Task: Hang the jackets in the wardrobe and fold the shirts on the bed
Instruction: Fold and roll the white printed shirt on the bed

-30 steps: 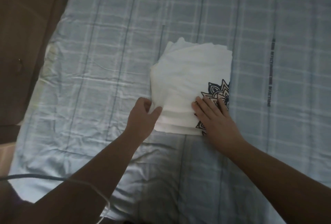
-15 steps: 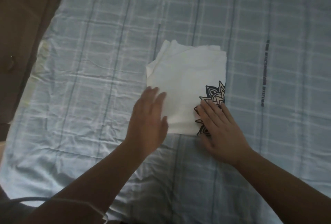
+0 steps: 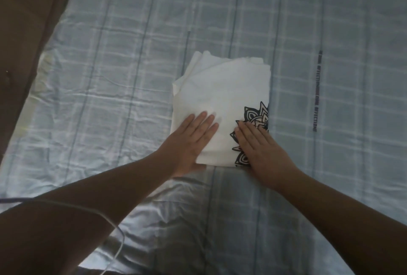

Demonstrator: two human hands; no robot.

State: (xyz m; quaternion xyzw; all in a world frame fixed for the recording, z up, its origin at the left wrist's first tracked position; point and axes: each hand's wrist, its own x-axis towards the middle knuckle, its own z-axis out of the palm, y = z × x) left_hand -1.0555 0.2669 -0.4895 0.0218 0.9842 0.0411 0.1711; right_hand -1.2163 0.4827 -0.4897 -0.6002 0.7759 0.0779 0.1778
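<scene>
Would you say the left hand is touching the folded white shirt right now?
Touching. The head view shows the left hand lying flat on the white shirt, fingers straight across its lower left part.

Bedroom in home, seen from my head. Bed [image 3: 110, 65] fills view, covered with pale blue checked sheet [image 3: 330, 164], wrinkled, line of printed lettering [image 3: 317, 92] along right. Brown wooden furniture [image 3: 26, 21] stands at bed's left edge.

A line of small dark print [image 3: 317, 92] runs lengthwise along the checked bedsheet [image 3: 132, 65], to the right of the folded white shirt [image 3: 220, 98]. Its near end seems to read "AFFECTIONS"; the rest is too blurred to read. The shirt bears a black flower-like pattern, no letters.
</scene>
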